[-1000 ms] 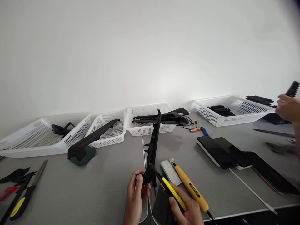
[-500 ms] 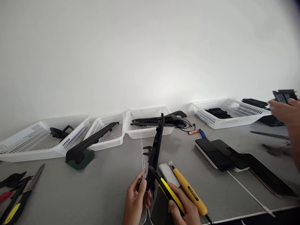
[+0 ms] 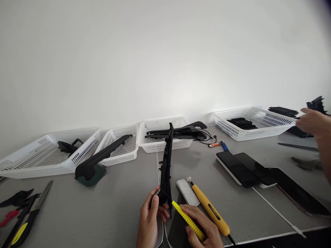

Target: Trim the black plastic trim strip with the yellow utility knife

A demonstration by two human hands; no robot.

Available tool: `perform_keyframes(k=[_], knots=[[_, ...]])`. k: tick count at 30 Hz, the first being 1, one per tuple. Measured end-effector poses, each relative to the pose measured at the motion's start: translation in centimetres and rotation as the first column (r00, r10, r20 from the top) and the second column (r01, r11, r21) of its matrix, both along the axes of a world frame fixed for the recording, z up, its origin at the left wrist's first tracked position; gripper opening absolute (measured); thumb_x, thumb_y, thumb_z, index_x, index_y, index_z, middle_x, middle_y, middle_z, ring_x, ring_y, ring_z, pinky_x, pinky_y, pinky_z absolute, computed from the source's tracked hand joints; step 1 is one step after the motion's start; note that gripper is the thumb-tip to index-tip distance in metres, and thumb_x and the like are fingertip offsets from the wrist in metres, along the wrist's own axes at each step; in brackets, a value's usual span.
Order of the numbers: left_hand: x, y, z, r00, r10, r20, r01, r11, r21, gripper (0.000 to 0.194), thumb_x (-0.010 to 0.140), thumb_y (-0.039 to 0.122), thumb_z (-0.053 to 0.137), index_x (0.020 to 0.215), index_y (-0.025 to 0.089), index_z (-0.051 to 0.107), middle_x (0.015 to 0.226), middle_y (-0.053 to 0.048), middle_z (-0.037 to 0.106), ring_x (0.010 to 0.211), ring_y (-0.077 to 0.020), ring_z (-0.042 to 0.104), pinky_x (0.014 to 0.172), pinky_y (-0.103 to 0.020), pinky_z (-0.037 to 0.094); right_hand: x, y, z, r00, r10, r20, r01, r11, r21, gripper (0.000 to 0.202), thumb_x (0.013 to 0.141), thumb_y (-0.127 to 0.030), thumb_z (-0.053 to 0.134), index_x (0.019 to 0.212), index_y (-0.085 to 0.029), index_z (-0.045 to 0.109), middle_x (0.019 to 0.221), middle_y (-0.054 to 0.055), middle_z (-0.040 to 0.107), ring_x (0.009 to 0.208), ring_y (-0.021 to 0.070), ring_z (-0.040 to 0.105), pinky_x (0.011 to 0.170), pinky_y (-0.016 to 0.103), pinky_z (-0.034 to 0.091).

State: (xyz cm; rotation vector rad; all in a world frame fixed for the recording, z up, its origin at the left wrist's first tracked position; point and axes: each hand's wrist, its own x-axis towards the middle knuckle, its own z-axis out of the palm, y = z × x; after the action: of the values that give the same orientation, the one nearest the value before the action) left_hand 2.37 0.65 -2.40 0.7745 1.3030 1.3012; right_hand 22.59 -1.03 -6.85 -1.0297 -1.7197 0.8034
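My left hand is closed around the lower end of a long, narrow black plastic trim part, which stands nearly upright with its ribbed inner side showing. In my right hand is a utility knife with a ribbed yellow and black handle. Its front end reaches the part's lower right edge, close to my left fingers. The blade is hard to make out against the black plastic. Just right of the knife lie a white case-like object and a yellow-handled corded tool.
White baskets line the wall, holding black parts. A black handle-shaped piece leans on one. Phones and a white cable lie right. Far left is a knife. Another person's hand holds a black part.
The long part has swung leftward and turned to a more upright angle. The knife's front end has moved down against its lower edge. On the right, the other person's black part has tilted.
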Motion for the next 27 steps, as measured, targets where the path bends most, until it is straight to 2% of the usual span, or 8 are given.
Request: perform_keyframes(k=[5, 8, 10, 15, 18, 21, 24, 27], knots=[[0.0, 0.2, -0.2, 0.999, -0.048, -0.025, 0.048, 0.999, -0.017, 0.096, 0.082, 0.079, 0.07, 0.151, 0.013, 0.056, 0.08, -0.008, 0.076, 0.063, -0.0168, 0.066, 0.055, -0.024, 0.051, -0.7, -0.2, -0.5, 0.986, -0.151, -0.078, 0.147, 0.988, -0.052, 0.033, 0.097, -0.026, 0.061, 0.126, -0.026, 0.077, 0.131, 0.007, 0.074, 0.124, 0.0247, 0.071, 0.105, 0.028, 0.058], [0.1, 0.1, 0.1, 0.996, -0.079, -0.036, 0.078, 0.996, -0.032, 0.097, 0.082, 0.08, 0.069, 0.151, 0.014, 0.056, 0.081, -0.009, 0.076, 0.063, -0.0171, 0.066, 0.055, -0.024, 0.051, -1.4, -0.5, -0.7, 0.905, -0.396, -0.152, 0.38, 0.916, -0.128, 0.034, 0.103, -0.038, 0.058, 0.13, -0.025, 0.074, 0.139, 0.01, 0.07, 0.131, 0.0276, 0.066, 0.109, 0.033, 0.057], [0.0, 0.1, 0.3, 0.996, -0.081, -0.03, 0.08, 0.996, -0.036, 0.098, 0.082, 0.081, 0.068, 0.151, 0.013, 0.057, 0.079, -0.009, 0.076, 0.063, -0.0177, 0.066, 0.055, -0.025, 0.051, -1.7, -0.7, -0.7, 0.864, -0.472, -0.176, 0.444, 0.878, -0.18, 0.04, 0.105, -0.043, 0.056, 0.137, -0.025, 0.07, 0.145, 0.011, 0.065, 0.133, 0.0288, 0.064, 0.109, 0.036, 0.057], [-0.3, -0.1, 0.7, 0.997, -0.069, 0.026, 0.07, 0.997, -0.039, 0.1, 0.08, 0.08, 0.072, 0.153, 0.013, 0.055, 0.087, -0.013, 0.079, 0.071, -0.0216, 0.071, 0.059, -0.027, 0.054, -2.0, -0.9, -0.2, 0.914, -0.36, -0.185, 0.335, 0.93, -0.155, 0.042, 0.103, -0.051, 0.06, 0.134, -0.026, 0.073, 0.142, 0.01, 0.068, 0.135, 0.0294, 0.063, 0.11, 0.035, 0.056], [-0.4, -0.1, 1.1, 0.994, -0.097, 0.055, 0.099, 0.995, -0.033, 0.105, 0.079, 0.077, 0.076, 0.156, 0.01, 0.05, 0.089, -0.015, 0.08, 0.077, -0.0253, 0.074, 0.063, -0.03, 0.056, -2.1, -0.6, -0.1, 0.906, -0.39, -0.164, 0.357, 0.913, -0.196, 0.047, 0.102, -0.054, 0.06, 0.136, -0.024, 0.072, 0.14, 0.011, 0.069, 0.136, 0.0299, 0.062, 0.111, 0.035, 0.055], [-0.5, -0.1, 1.3, 0.99, -0.104, 0.092, 0.107, 0.994, -0.028, 0.104, 0.081, 0.073, 0.077, 0.157, 0.009, 0.048, 0.096, -0.017, 0.08, 0.083, -0.0279, 0.075, 0.066, -0.031, 0.057, -2.0, -0.5, -0.1, 0.872, -0.46, -0.167, 0.4, 0.867, -0.298, 0.05, 0.099, -0.06, 0.061, 0.13, -0.022, 0.073, 0.123, 0.013, 0.076, 0.104, 0.0266, 0.074, 0.094, 0.032, 0.061], [-0.6, -0.2, 1.0, 0.987, -0.114, 0.11, 0.117, 0.993, -0.021, 0.098, 0.082, 0.068, 0.079, 0.156, 0.011, 0.05, 0.116, -0.02, 0.078, 0.089, -0.0285, 0.075, 0.07, -0.031, 0.058, -2.0, -0.6, 0.3, 0.852, -0.467, -0.238, 0.35, 0.845, -0.405, 0.051, 0.102, -0.061, 0.054, 0.128, -0.02, 0.07, 0.102, 0.011, 0.079, 0.059, 0.0176, 0.063, 0.059, 0.028, 0.057], [-0.9, -0.4, 0.6, 0.988, -0.132, 0.076, 0.136, 0.989, -0.052, 0.094, 0.085, 0.062, 0.078, 0.161, 0.017, 0.045, 0.142, -0.019, 0.068, 0.099, -0.0288, 0.075, 0.071, -0.028, 0.059, -2.3, -0.9, 0.7, 0.876, -0.396, -0.275, 0.277, 0.881, -0.384, 0.051, 0.1, -0.063, 0.057, 0.124, -0.02, 0.072, 0.105, 0.011, 0.079, 0.067, 0.0188, 0.067, 0.061, 0.026, 0.057]])
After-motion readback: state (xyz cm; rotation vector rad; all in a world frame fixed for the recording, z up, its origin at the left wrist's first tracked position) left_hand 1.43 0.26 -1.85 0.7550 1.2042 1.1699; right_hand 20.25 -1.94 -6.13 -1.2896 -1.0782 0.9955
